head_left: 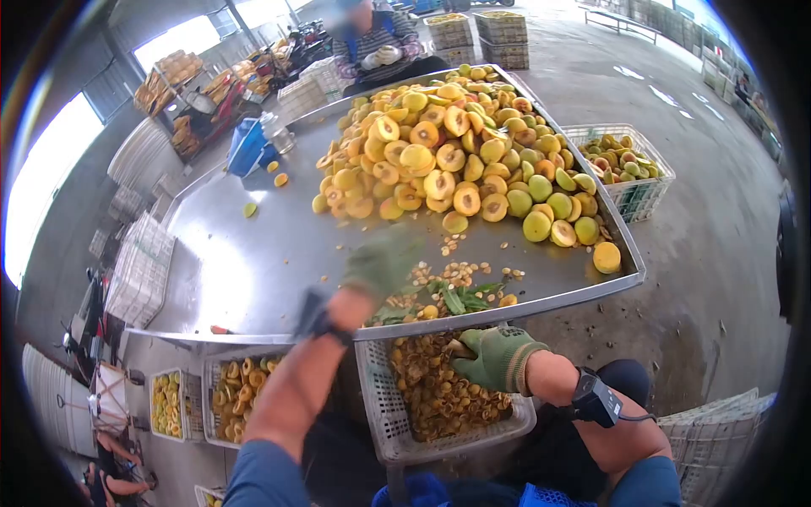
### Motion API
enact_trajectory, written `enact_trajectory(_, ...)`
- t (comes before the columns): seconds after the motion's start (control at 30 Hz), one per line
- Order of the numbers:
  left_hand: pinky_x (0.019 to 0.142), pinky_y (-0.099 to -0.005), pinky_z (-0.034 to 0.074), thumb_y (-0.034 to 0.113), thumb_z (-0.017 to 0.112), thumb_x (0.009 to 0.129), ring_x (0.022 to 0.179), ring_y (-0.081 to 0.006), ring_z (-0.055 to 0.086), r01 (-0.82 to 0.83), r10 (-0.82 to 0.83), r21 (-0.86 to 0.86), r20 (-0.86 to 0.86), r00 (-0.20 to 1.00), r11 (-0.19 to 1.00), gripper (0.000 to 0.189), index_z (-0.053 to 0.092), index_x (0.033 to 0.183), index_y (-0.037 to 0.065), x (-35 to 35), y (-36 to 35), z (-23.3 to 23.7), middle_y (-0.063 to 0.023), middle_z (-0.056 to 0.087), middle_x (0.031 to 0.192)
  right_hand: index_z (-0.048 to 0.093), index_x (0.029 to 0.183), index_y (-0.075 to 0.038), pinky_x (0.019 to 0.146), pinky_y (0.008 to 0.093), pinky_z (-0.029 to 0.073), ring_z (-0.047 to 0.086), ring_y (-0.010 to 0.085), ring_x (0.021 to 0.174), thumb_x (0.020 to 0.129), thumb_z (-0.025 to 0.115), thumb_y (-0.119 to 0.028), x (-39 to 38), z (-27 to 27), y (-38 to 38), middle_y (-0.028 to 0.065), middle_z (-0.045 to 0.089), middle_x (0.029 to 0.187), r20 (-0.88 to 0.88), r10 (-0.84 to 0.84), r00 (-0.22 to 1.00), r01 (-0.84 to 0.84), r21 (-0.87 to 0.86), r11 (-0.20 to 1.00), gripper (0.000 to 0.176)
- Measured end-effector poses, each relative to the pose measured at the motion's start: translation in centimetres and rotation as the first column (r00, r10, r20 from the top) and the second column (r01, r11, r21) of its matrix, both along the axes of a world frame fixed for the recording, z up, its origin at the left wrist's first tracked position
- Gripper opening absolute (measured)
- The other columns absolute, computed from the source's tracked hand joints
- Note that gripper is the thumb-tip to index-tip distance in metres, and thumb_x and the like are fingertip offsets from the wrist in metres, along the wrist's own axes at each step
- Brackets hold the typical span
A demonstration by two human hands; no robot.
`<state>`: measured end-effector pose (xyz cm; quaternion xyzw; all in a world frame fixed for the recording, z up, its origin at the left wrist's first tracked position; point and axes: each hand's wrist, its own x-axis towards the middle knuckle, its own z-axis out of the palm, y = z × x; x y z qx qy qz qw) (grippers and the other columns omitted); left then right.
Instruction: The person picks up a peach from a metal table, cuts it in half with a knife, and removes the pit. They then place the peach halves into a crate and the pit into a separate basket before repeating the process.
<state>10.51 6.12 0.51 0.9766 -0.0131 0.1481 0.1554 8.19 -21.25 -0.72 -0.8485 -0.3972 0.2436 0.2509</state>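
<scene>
My left hand (pixel 384 260), in a green glove and smeared by motion, is over the metal table (pixel 279 253), left of the scattered pits (pixel 460 275) and green leaves (pixel 456 297). Its fingers are too blurred to read. My right hand (pixel 494 357), in a green glove with a tan cuff, is at the upper right of a white crate (pixel 380 414) of brown scraps (pixel 439 393). Its fingers are closed around something I cannot make out, which shows as a pale tip. Beyond my hands rises a large pile of halved yellow fruit (pixel 439 156).
The table's raised metal rim (pixel 507 314) runs between pile and crate. Fruit-filled crates stand at the right (pixel 642 198) and lower left (pixel 211 406). Across the table is a person (pixel 380 42) in gloves. A blue container (pixel 245 145) and a clear bottle (pixel 277 133) are on the table.
</scene>
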Motion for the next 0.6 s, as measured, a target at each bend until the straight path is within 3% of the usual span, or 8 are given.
enact_trajectory(0.03,0.093,-0.0453,0.054,0.044,0.066,0.093,0.109,-0.0415,0.068,0.102,-0.103,0.032,0.023,0.994,0.994,0.053,0.067,0.125,0.001,3.8,-0.9,-2.0,-0.0262,0.07,0.118,0.068,0.105,-0.008,0.088,0.0481,0.053,0.068,0.041,0.097,0.095,0.061,-0.045,0.3,0.4,-0.2,0.0211,0.072,0.099,-0.016,-0.033,0.999,0.032,-0.035,0.999,0.039)
enact_trajectory(0.1,0.092,-0.0472,0.053,0.047,0.069,0.088,0.108,-0.0418,0.067,-0.26,0.261,0.066,-0.016,0.965,0.963,0.059,0.065,0.127,0.003,9.3,-4.5,-5.7,-0.0251,0.071,0.116,0.069,0.105,-0.007,0.088,0.0478,0.053,0.069,0.0405,0.096,0.094,0.061,-0.045,1.3,1.9,-0.9,0.0206,0.072,0.098,-0.04,-0.1,0.994,0.095,-0.108,0.99,0.04)
enact_trajectory(0.2,0.092,-0.0478,0.053,0.051,0.071,0.084,0.106,-0.0403,0.067,-0.293,0.291,0.002,-0.112,0.95,0.956,0.064,0.064,0.127,0.004,12.9,-5.7,-7.5,-0.0231,0.072,0.113,0.071,0.111,-0.009,0.088,0.0471,0.053,0.069,0.0393,0.098,0.096,0.06,-0.042,2.1,3.0,-2.7,0.0181,0.074,0.104,-0.089,-0.207,0.974,0.205,-0.033,0.978,0.038)
enact_trajectory(0.3,0.092,-0.0452,0.053,0.045,0.069,0.088,0.101,-0.0375,0.068,-0.217,0.16,-0.249,-0.231,0.96,0.944,0.054,0.063,0.126,0.005,12.3,-3.7,-7.0,-0.0208,0.073,0.109,0.068,0.1,-0.006,0.08,0.0454,0.054,0.069,0.0408,0.088,0.092,0.065,-0.041,3.0,3.3,-4.1,0.0218,0.071,0.093,-0.215,-0.357,0.909,0.387,0.118,0.915,0.036)
enact_trajectory(0.37,0.078,-0.0384,0.056,0.042,0.062,0.096,0.086,-0.0297,0.069,-0.189,-0.139,-0.758,-0.345,0.928,0.624,0.049,0.061,0.13,0.008,9.7,-2.4,-5.2,-0.0162,0.073,0.103,0.068,0.098,-0.002,0.077,0.0423,0.054,0.07,0.0344,0.082,0.092,0.066,-0.038,3.7,1.4,-4.2,0.0216,0.071,0.088,-0.173,-0.424,0.889,0.455,0.226,0.861,0.036)
enact_trajectory(0.43,0.063,-0.0317,0.058,0.04,0.055,0.103,0.071,-0.022,0.07,-0.254,-0.413,-0.965,-0.255,0.874,0.057,0.044,0.059,0.135,0.01,5.9,-1.5,-2.9,-0.0115,0.074,0.097,0.067,0.098,0.0,0.077,0.0406,0.054,0.07,0.0298,0.08,0.092,0.067,-0.036,4.3,1.4,-3.7,0.0207,0.071,0.086,-0.229,-0.451,0.863,0.502,0.278,0.819,0.037)
enact_trajectory(0.47,0.06,-0.0303,0.057,0.042,0.053,0.104,0.069,-0.0204,0.069,-0.253,-0.424,-0.967,-0.232,0.876,0.005,0.046,0.059,0.136,0.009,4.4,-1.6,-2.4,-0.0102,0.074,0.096,0.066,0.097,0.002,0.075,0.0382,0.054,0.07,0.025,0.079,0.092,0.067,-0.034,4.3,1.3,-3.3,0.0193,0.071,0.084,-0.257,-0.45,0.855,0.513,0.309,0.801,0.036)
enact_trajectory(0.6,0.053,-0.0274,0.054,0.048,0.05,0.105,0.065,-0.0173,0.067,-0.254,-0.421,-0.957,-0.177,0.89,-0.136,0.054,0.056,0.139,0.007,-1.1,-3.8,-0.6,-0.0075,0.072,0.095,0.065,0.096,0.001,0.072,0.0394,0.054,0.071,0.0271,0.078,0.092,0.069,-0.034,3.9,1.5,-1.4,0.0195,0.07,0.081,-0.258,-0.382,0.887,0.456,0.361,0.814,0.035)
